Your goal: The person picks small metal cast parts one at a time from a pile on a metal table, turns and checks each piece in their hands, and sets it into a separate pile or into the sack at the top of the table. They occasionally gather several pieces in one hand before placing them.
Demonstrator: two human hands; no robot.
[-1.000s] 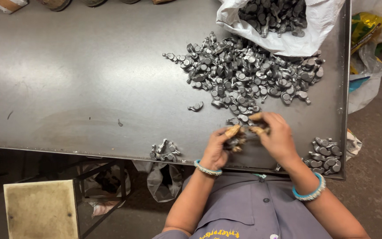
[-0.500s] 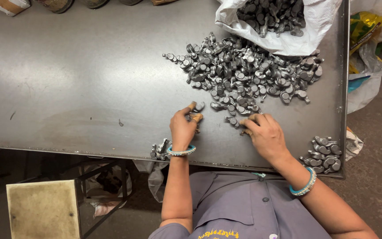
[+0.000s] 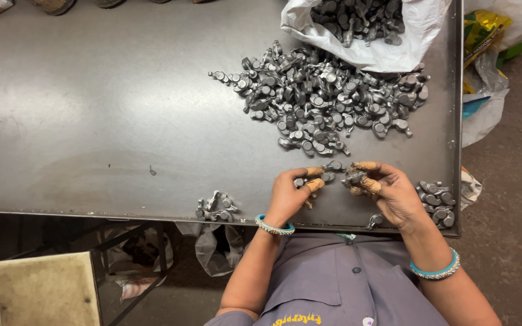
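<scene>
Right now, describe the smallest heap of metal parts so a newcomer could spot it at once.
Start at the grey metal table and follow its near edge. Left of the person's left hand, right at that edge, sits a small heap of a few grey metal parts. It is far smaller than the big pile by the white bag and lies alone on bare table.

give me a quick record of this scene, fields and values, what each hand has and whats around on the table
surface: grey metal table
left hand: pinches a small grey metal part, fingertips taped
right hand: grips another metal part, fingertips taped
main pile: many such parts, heaped beyond the hands
white bag: open at the far edge, more parts inside
small heap left: at the near edge
small heap right: at the near right corner
wrists: a teal bangle on each
stool: below the table, lower left
</scene>
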